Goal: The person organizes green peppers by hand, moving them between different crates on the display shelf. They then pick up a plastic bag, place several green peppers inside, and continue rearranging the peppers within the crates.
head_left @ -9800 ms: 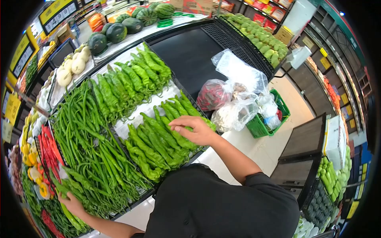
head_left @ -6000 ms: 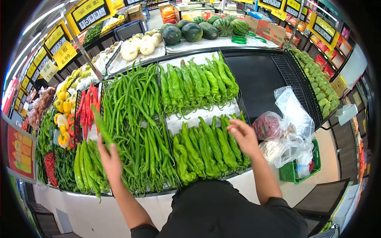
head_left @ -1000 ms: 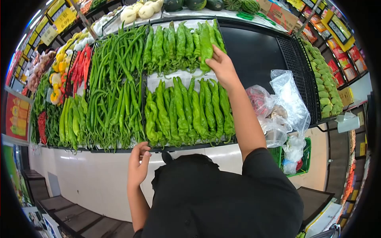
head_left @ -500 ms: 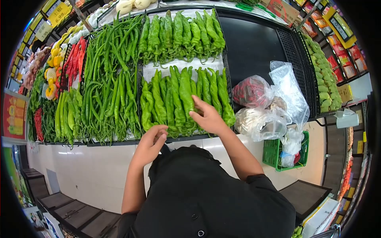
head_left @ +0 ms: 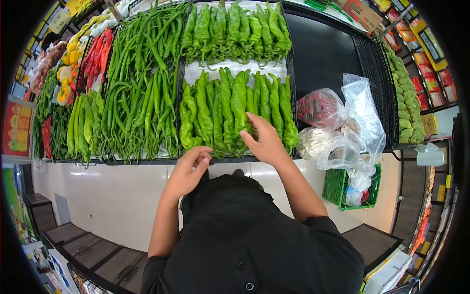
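Long green peppers stand side by side in the near half of a black crate. My right hand is over the near ends of this row, thumb and forefinger apart beside a broad, light green pepper. Its thumb tip lies right at that pepper's lower end; the other fingers are partly hidden behind the hand. At the crate's front edge, my left hand hovers near the pepper tips, fingers loosely bent, thumb apart and nothing in it. A second row of green peppers fills the far half, beyond white lining paper.
Thin green chillies and red peppers lie to the left. On the right are a bag of red produce, a bag of white mushrooms and an empty-looking clear bag. A green basket sits on the floor.
The view has shifted, so the crates appear farther up and to the right. My right hand stays by the broad pepper, its fingers a little more spread. My left hand remains near the front edge.
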